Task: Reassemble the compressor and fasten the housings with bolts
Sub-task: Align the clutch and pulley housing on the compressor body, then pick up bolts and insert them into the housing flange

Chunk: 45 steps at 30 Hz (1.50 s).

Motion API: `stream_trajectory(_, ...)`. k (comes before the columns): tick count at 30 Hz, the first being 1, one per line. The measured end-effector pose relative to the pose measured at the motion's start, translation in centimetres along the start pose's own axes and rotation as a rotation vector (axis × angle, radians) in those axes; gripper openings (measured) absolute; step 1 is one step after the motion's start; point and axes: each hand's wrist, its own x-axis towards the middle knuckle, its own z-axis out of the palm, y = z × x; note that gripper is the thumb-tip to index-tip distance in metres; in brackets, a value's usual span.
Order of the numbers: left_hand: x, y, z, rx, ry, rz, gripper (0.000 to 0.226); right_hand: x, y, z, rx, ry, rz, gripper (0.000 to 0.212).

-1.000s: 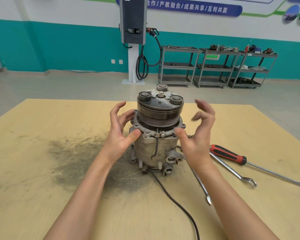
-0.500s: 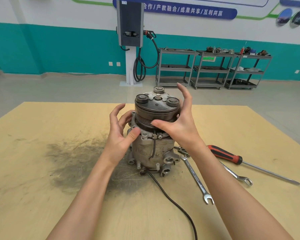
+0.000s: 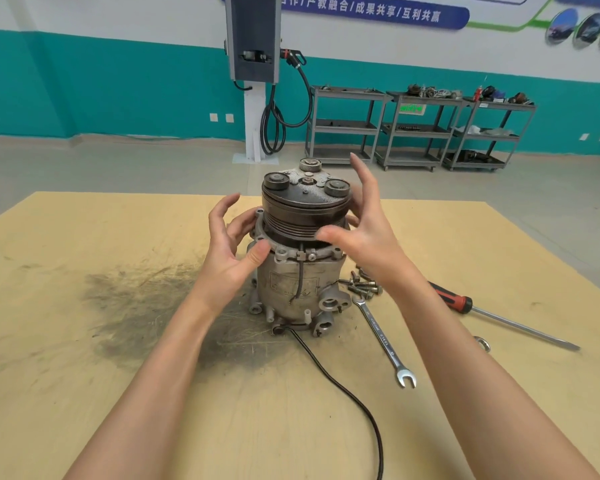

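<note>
The compressor point(image 3: 291, 289) stands upright in the middle of the wooden table, with its dark grooved pulley point(image 3: 303, 216) on top. My left hand point(image 3: 229, 251) is at its left side: the thumb rests on the front housing flange point(image 3: 284, 252), the fingers are loosely bent beside it, and the index finger is raised. My right hand point(image 3: 364, 230) is at the pulley's right side, fingers spread upward and thumb tip against the pulley grooves. Several loose bolts point(image 3: 364, 287) lie on the table just right of the compressor body.
An open-end wrench point(image 3: 383, 337) lies to the right of the compressor. Further right is a red-handled screwdriver point(image 3: 454, 299) and the ring end of another wrench point(image 3: 482, 342). A black cable point(image 3: 326, 372) runs from the compressor towards me. A dark stain point(image 3: 146, 306) marks the table point(image 3: 66, 393) on the left.
My right hand came in from the free space at the right to the pulley, then shifted slightly to the pulley's right side. My left hand stayed at the flange.
</note>
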Motion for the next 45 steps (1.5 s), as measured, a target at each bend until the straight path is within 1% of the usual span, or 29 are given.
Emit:
stream_trajectory(1,-0.3,0.0,-0.1,0.013,-0.007,-0.006,0.115,-0.7,-0.1,-0.9,-0.034,-0.002,0.022,0.102)
stream_trajectory(2,-0.6,0.1,-0.4,0.029,-0.01,-0.01,0.112,-1.7,-0.3,-1.8,-0.074,0.021,0.041,0.09)
stream_trajectory(3,-1.0,0.2,-0.6,0.046,-0.008,-0.015,0.107,-2.9,-0.4,-2.4,-0.112,0.071,0.058,0.073)
stream_trajectory(5,-1.7,0.3,-1.2,0.072,0.017,-0.029,0.089,-5.6,-0.3,-3.5,-0.222,0.19,0.093,0.033)
stream_trajectory(6,-2.1,0.3,-1.5,0.077,0.031,-0.036,0.078,-6.9,-0.2,-3.9,-0.322,0.19,0.134,0.023)
stream_trajectory(7,-2.6,0.2,-1.7,0.08,0.043,-0.043,0.069,-8.4,-0.2,-4.1,-0.435,0.099,0.206,0.022)
stream_trajectory(8,-3.2,0.1,-1.8,0.082,0.048,-0.054,0.063,-9.8,-0.2,-4.1,-0.545,-0.076,0.303,0.024)
stream_trajectory(10,-4.6,0.0,-1.8,0.089,0.039,-0.08,0.063,-12.5,-0.3,-3.1,-0.763,-0.477,0.474,0.031)
stream_trajectory(11,-5.3,-0.1,-1.8,0.094,0.031,-0.09,0.064,-13.6,-0.4,-2.4,-0.862,-0.612,0.515,0.033)
stream_trajectory(12,-5.9,-0.1,-1.7,0.099,0.026,-0.096,0.064,-14.3,-0.5,-1.8,-0.937,-0.684,0.527,0.033)
stream_trajectory(13,-6.3,-0.2,-1.7,0.105,0.028,-0.096,0.064,-14.7,-0.6,-1.4,-0.979,-0.702,0.522,0.031)
stream_trajectory(17,-6.8,0.2,-1.4,0.106,0.062,-0.089,0.061,-14.5,-1.2,-1.0,-1.073,-0.671,0.495,0.013)
stream_trajectory(19,-6.8,0.2,-1.2,0.105,0.071,-0.091,0.06,-13.9,-0.8,-1.2,-1.192,-0.604,0.455,0.009)
stream_trajectory(22,-6.5,-0.3,-1.1,0.096,0.082,-0.101,0.058,-12.4,0.1,-2.2,-1.381,-0.375,0.365,0.011)
stream_trajectory(24,-5.9,-0.8,-0.8,0.08,0.088,-0.113,0.051,-11.0,0.9,-3.1,-1.469,-0.219,0.282,0.01)
stream_trajectory(26,-5.2,-1.2,-0.4,0.047,0.095,-0.104,0.049,-9.5,1.8,-3.6,-1.488,-0.15,0.241,0.011)
stream_trajectory(28,-4.7,-1.5,0.0,0.004,0.083,-0.096,0.062,-8.2,3.2,-3.4,-1.475,-0.124,0.225,0.01)
stream_trajectory(30,-4.5,-1.9,0.3,-0.011,0.04,-0.093,0.091,-7.4,4.9,-3.0,-1.475,-0.118,0.162,0.003)
stream_trajectory(32,-4.2,-2.5,0.7,0.013,-0.007,-0.099,0.124,-7.3,6.5,-2.8,-1.413,-0.144,0.12,0.007)
stream_trajectory(33,-4.0,-2.9,0.8,0.031,-0.041,-0.106,0.131,-7.5,7.1,-2.9,-1.36,-0.157,0.119,0.01)
stream_trajectory(34,-3.7,-3.3,0.8,0.047,-0.074,-0.118,0.132,-7.8,7.7,-3.0,-1.306,-0.163,0.12,0.014)
stream_trajectory(36,-3.2,-4.1,1.0,0.055,-0.096,-0.15,0.126,-8.3,8.6,-3.1,-1.261,-0.127,0.091,0.018)
stream_trajectory(39,-2.8,-5.2,1.2,0.057,-0.025,-0.153,0.125,-8.5,9.1,-2.9,-1.314,0.02,-0.088,0.01)
stream_trajectory(40,-2.8,-5.4,1.3,0.057,0.003,-0.148,0.124,-8.4,9.1,-2.8,-1.339,0.053,-0.135,0.007)
stream_trajectory(41,-2.8,-5.6,1.3,0.05,0.024,-0.14,0.123,-8.4,8.9,-2.7,-1.363,0.072,-0.153,0.008)
stream_trajectory(43,-3.0,-6.0,1.5,0.029,0.04,-0.117,0.118,-8.3,8.7,-2.5,-1.393,0.06,-0.126,0.015)
stream_trajectory(45,-3.1,-6.1,1.8,0.001,0.034,-0.109,0.111,-8.5,8.5,-2.2,-1.393,-0.016,-0.007,0.015)
